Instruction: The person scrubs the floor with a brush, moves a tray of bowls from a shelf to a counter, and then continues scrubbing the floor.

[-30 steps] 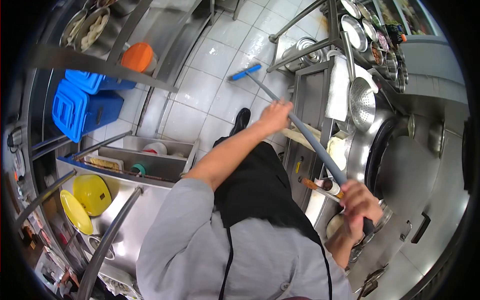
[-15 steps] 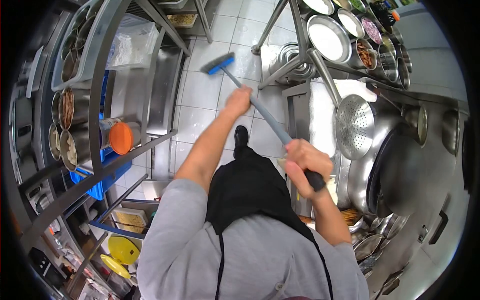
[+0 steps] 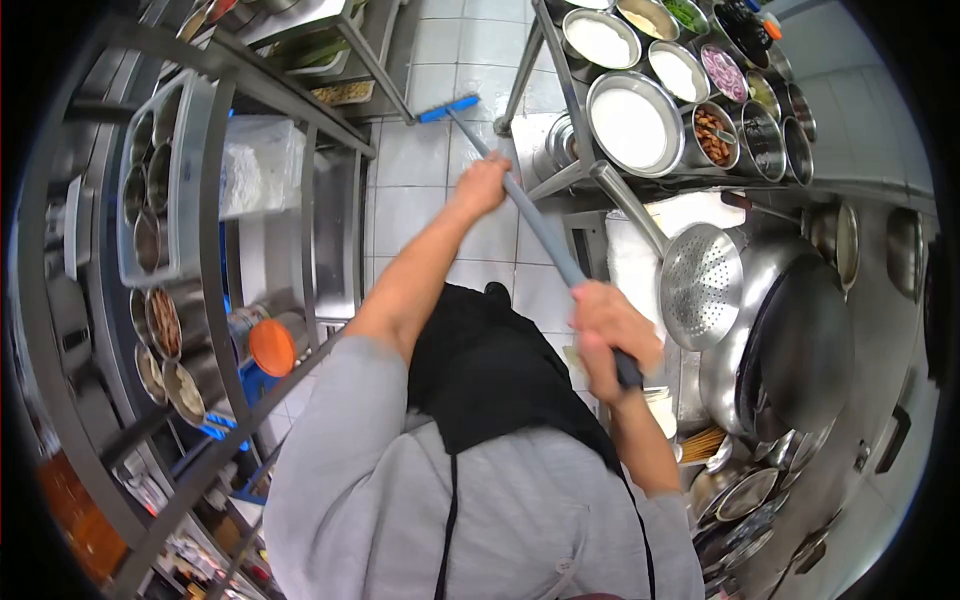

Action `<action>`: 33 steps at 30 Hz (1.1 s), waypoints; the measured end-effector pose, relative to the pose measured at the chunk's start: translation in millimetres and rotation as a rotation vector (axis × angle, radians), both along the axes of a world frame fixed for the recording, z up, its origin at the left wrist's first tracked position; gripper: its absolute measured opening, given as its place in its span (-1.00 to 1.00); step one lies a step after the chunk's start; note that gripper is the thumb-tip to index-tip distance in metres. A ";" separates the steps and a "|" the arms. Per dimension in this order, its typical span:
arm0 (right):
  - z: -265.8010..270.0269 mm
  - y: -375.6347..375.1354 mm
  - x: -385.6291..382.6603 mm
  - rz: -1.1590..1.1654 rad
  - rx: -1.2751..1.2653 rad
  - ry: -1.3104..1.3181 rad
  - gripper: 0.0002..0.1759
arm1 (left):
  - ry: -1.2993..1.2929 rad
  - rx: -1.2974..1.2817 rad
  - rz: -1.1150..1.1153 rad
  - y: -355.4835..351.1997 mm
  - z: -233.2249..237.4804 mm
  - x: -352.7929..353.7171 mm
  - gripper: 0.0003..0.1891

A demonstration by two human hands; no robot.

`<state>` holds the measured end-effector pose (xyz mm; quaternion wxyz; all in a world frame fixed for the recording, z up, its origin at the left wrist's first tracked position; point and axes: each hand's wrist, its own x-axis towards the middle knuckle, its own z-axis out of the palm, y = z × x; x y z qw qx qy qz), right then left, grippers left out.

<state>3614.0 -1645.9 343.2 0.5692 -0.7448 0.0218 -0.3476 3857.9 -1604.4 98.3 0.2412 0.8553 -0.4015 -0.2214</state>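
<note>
I hold a long grey-handled broom [image 3: 540, 232] with both hands. Its blue head [image 3: 448, 107] rests on the white tiled floor [image 3: 410, 205] far ahead of me. My left hand [image 3: 482, 184] grips the handle midway down its length. My right hand [image 3: 608, 330] is closed around the black upper end of the handle, close to my chest. I wear a grey jacket and a black apron.
A steel rack [image 3: 215, 230] with metal bowls, a plastic bag and an orange-lidded container [image 3: 272, 346] stands on my left. On my right are a large wok [image 3: 800, 350], a perforated ladle [image 3: 702, 285] and a shelf of ingredient bowls [image 3: 630, 125].
The broom head has moved farther away across the floor, toward the far rack. My left arm has stretched forward, and the view has shifted forward along the aisle.
</note>
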 end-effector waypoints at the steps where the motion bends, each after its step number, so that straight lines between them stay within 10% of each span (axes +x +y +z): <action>1: -18.0 3.7 21.5 0.002 -0.023 0.008 -0.73 | -0.044 0.044 -0.044 0.0 -25.0 29.4 -0.66; 8: -10.1 34.9 57.1 -0.151 0.065 0.201 -0.71 | -0.001 -0.033 -0.455 22.7 -101.8 58.3 -0.58; 20: 109.5 84.4 24.2 -0.458 0.301 0.091 -0.61 | 0.122 -0.125 -0.706 29.1 53.2 12.8 -0.63; 33: -27.8 88.3 87.2 -0.309 0.235 0.154 -0.63 | -0.048 -0.027 -0.627 29.3 -81.0 111.3 -0.82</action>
